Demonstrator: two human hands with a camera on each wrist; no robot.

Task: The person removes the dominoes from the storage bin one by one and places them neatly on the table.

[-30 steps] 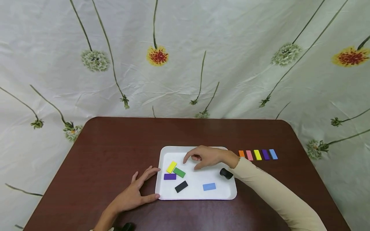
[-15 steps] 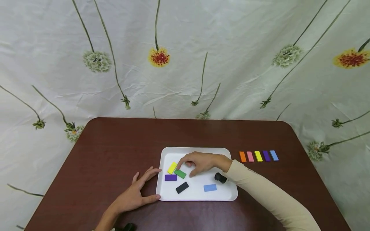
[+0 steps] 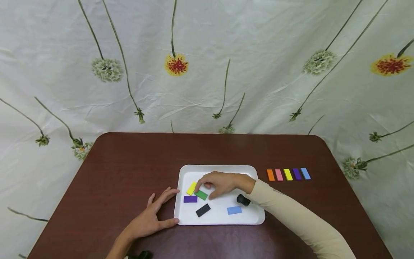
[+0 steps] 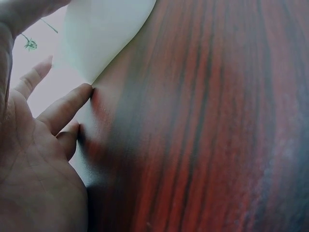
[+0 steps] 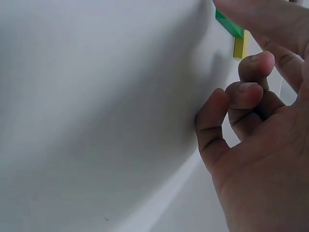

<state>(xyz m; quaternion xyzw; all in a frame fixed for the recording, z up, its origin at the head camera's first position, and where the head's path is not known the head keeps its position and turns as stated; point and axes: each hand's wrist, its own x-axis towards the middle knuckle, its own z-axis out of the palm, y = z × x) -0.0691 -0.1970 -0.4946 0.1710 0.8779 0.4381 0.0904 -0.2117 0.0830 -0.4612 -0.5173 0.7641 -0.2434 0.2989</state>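
A green block [image 3: 201, 195] lies on the white tray [image 3: 223, 220], close to a yellow block [image 3: 191, 188] and a purple block [image 3: 190, 199]. My right hand [image 3: 221, 182] is over the tray, index fingertip by the green block's left end and thumb near its right end. In the right wrist view, the thumb [image 5: 265, 14] overlaps the green block, while the other fingers are bent and hold nothing. My left hand [image 3: 147, 219] touches the tray's left edge with fingers spread; its fingertips meet the table at the tray's side in the left wrist view.
A black block [image 3: 203, 210] and a light blue block [image 3: 234, 210] lie lower on the tray. On the table to the right stands a row of several blocks, from orange [image 3: 270, 175] to light blue. A dark device [image 3: 243, 200] sits at my right wrist.
My right hand has moved left and slightly down across the tray to the green block. The left hand and the blocks have kept their places.
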